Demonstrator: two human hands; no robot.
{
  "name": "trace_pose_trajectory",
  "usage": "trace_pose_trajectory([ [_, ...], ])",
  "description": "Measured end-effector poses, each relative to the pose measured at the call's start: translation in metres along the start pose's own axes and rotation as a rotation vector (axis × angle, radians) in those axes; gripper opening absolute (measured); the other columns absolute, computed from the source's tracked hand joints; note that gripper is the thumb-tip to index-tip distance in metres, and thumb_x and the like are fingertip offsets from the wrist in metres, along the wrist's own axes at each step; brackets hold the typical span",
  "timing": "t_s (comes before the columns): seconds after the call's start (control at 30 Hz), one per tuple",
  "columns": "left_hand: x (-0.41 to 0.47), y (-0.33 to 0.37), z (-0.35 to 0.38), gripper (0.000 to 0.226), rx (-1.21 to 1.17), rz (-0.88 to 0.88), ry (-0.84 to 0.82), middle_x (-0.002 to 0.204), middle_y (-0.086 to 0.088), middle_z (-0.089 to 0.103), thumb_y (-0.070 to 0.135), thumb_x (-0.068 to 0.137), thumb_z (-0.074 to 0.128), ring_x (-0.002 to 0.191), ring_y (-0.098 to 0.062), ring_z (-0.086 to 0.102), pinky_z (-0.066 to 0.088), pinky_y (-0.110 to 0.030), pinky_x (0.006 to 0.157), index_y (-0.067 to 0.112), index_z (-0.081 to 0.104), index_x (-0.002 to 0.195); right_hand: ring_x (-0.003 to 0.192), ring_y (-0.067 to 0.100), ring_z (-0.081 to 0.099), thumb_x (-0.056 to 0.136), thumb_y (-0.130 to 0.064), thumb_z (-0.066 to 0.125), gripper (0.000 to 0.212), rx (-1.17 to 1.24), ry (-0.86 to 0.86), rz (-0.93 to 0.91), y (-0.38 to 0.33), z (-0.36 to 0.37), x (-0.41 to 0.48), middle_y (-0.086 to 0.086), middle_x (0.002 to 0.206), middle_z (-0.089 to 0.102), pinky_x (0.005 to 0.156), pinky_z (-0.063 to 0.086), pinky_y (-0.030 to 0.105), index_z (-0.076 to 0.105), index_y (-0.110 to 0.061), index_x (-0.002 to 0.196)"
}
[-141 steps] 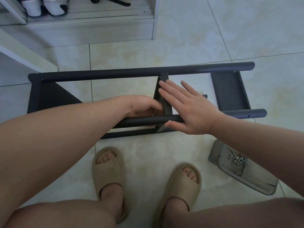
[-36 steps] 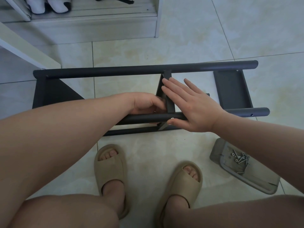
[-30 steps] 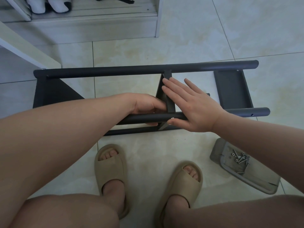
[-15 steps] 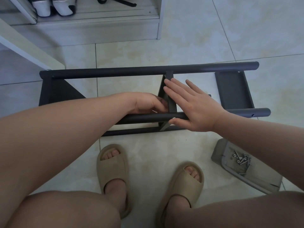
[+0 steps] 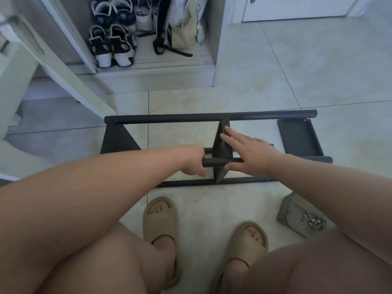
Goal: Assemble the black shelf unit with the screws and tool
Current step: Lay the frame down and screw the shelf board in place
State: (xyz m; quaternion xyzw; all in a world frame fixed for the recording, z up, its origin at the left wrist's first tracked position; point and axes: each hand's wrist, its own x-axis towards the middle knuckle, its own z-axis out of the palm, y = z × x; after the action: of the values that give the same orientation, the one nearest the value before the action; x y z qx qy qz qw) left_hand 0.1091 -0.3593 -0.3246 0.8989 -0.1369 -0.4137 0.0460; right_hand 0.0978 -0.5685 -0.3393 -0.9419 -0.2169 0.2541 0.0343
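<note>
The black shelf frame lies on its side on the tiled floor, its far tube (image 5: 191, 118) running left to right. An upright middle panel (image 5: 219, 149) crosses between the far tube and the near tube (image 5: 220, 162). My left hand (image 5: 192, 164) curls round the near tube just left of that panel; its fingertips are hidden. My right hand (image 5: 252, 155) lies flat against the panel's right face, fingers straight, thumb on the near tube. Loose screws (image 5: 314, 222) sit in a grey tray (image 5: 292, 215) on the floor at right. No tool shows.
End panels stand at the frame's left (image 5: 116, 141) and right (image 5: 297, 136). My feet in tan slippers (image 5: 160, 217) are just in front of the frame. Beyond it is an open cabinet with shoes (image 5: 112, 45), a bag (image 5: 184, 28) and a swung-out white door (image 5: 63, 66).
My left hand has drawn back leftward from the middle panel along the near tube. The view has tilted up, showing more of the shoe cabinet. My right hand stays flat on the panel.
</note>
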Motion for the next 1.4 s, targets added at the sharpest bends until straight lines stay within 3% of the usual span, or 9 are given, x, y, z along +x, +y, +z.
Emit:
trace_pose_trajectory([
  [0.13,-0.012,0.000,0.003,0.021,-0.024,-0.050,0.212,0.100,-0.005,0.060,0.018,0.095,0.061,0.093,-0.026,0.060,0.051,-0.036,0.079,0.014,0.061,0.116,0.152,0.023,0.025,0.096,-0.055,0.059,0.093,0.040,-0.050,0.102,-0.003,-0.011,-0.015,-0.009,0.170,-0.004,0.120,0.028,0.047,-0.004,-0.033,0.161],
  [0.3,-0.029,-0.011,-0.012,0.007,-0.032,-0.076,0.469,0.100,-0.001,0.056,0.022,0.097,0.057,0.090,-0.023,0.051,0.037,-0.037,0.079,0.022,0.051,0.100,0.133,0.026,0.048,0.103,-0.034,0.053,0.061,-0.109,0.080,0.228,0.016,-0.032,-0.038,0.000,0.153,0.044,0.112,0.035,0.048,0.024,-0.032,0.157],
  [0.43,-0.031,-0.022,-0.009,0.004,-0.060,-0.074,0.540,0.108,-0.002,0.056,0.025,0.098,0.057,0.095,-0.025,0.056,0.044,-0.042,0.088,0.022,0.055,0.100,0.115,0.023,0.054,0.102,-0.013,0.046,0.045,-0.179,0.233,0.345,0.020,-0.030,-0.041,-0.003,0.130,0.057,0.101,0.039,0.043,0.042,-0.032,0.143],
  [0.57,-0.018,-0.038,-0.005,0.009,-0.022,-0.069,0.592,0.117,-0.004,0.049,0.027,0.099,0.057,0.104,-0.028,0.053,0.044,-0.043,0.089,0.021,0.057,0.106,0.117,0.024,0.052,0.096,-0.005,0.045,0.048,-0.150,0.307,0.376,0.015,-0.021,-0.019,-0.002,0.129,0.057,0.103,0.037,0.043,0.046,-0.028,0.138],
  [0.7,0.004,-0.057,-0.007,0.025,-0.002,-0.072,0.696,0.124,-0.002,0.052,0.028,0.100,0.055,0.113,-0.028,0.051,0.041,-0.042,0.093,0.024,0.056,0.124,0.136,0.025,0.041,0.098,-0.010,0.049,0.052,-0.127,0.394,0.399,0.010,-0.012,0.012,0.000,0.142,0.050,0.115,0.027,0.048,0.039,-0.027,0.147],
  [0.8,0.028,-0.067,-0.015,0.028,-0.040,-0.057,0.787,0.123,0.001,0.056,0.027,0.099,0.057,0.113,-0.027,0.052,0.039,-0.041,0.096,0.028,0.056,0.127,0.151,0.026,0.019,0.102,-0.017,0.048,0.062,-0.091,0.394,0.392,0.014,-0.005,0.037,0.002,0.157,0.032,0.118,0.020,0.062,0.022,-0.027,0.157],
  [0.93,0.071,-0.077,-0.025,0.023,-0.056,-0.087,0.855,0.118,0.002,0.058,0.027,0.100,0.055,0.109,-0.025,0.052,0.034,-0.039,0.094,0.030,0.057,0.122,0.155,0.029,-0.003,0.103,-0.025,0.047,0.069,-0.021,0.379,0.378,0.030,0.005,0.078,0.004,0.166,0.007,0.119,0.016,0.067,0.007,-0.026,0.159],
  [1.4,0.209,-0.111,-0.031,0.025,-0.088,-0.199,0.821,0.119,0.001,0.059,0.022,0.102,0.049,0.113,-0.026,0.049,0.030,-0.043,0.102,0.030,0.056,0.125,0.155,0.028,-0.013,0.105,-0.052,0.030,0.070,0.077,0.318,0.292,0.089,0.046,0.196,0.001,0.170,-0.007,0.125,0.002,0.057,0.000,-0.026,0.161],
])
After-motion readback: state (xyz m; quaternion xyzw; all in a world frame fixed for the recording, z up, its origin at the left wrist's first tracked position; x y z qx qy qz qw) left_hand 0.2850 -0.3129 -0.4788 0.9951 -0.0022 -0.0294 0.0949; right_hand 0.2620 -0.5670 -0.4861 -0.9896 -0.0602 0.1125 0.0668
